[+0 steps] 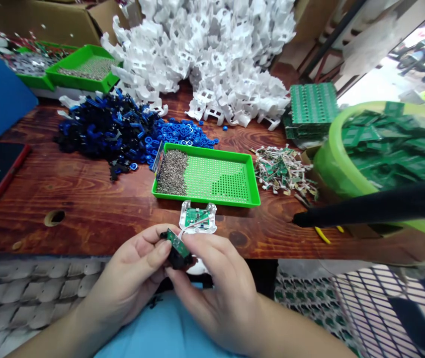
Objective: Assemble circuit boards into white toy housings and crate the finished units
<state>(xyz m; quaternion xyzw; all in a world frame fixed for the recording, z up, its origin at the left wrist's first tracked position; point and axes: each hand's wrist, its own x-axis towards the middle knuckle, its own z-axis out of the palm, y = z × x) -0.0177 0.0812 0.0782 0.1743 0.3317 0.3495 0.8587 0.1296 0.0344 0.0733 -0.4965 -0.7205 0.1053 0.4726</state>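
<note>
Two hands hold one circuit board; tray label unreadable.

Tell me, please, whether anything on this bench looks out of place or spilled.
A small blue piece lies apart from the blue heap, near the white parts, as if strayed; nothing else clearly stands out.

The left forearm and right forearm angle inward from below. The left grip pinches with its thumb on top; the right grip closes opposite, fingers arched, lower fingertips apparently tucked, though largely hidden.
</note>
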